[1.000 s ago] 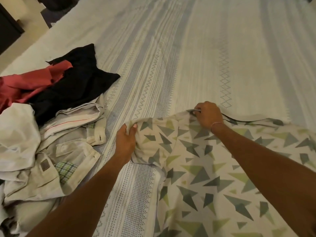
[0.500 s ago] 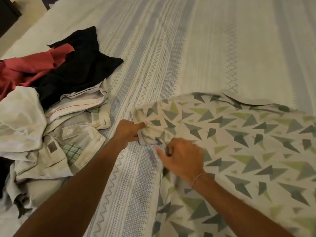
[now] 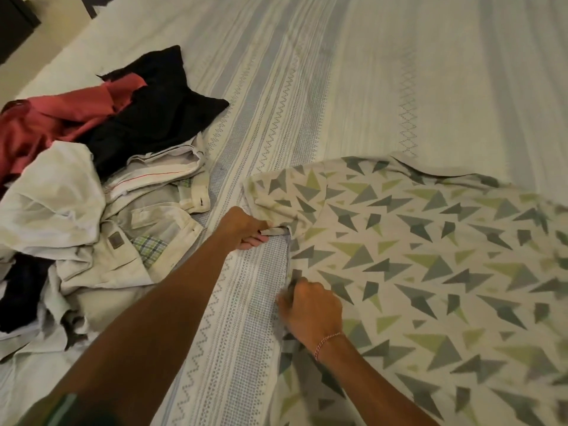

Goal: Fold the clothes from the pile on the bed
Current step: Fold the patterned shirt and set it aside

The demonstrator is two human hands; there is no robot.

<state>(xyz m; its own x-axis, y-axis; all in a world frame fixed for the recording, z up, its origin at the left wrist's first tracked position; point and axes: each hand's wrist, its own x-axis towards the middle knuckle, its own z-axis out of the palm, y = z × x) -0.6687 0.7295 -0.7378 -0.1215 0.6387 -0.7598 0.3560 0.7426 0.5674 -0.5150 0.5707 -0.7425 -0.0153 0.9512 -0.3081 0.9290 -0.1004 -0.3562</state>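
Head view: triangle-print shirt [image 3: 430,256] spread on the bed [image 3: 399,87].
Right hand [image 3: 310,312] has dropped from collar to side seam; left hand [image 3: 246,229] pinches the sleeve hem, both fingers gripping cloth.

No text, brand or number can be read anywhere. The only candidate is a small dark patch label [image 3: 115,241] sewn on the pale trousers [image 3: 123,253] in the clothes pile — it sits too small and blurred for any lettering to be made out.
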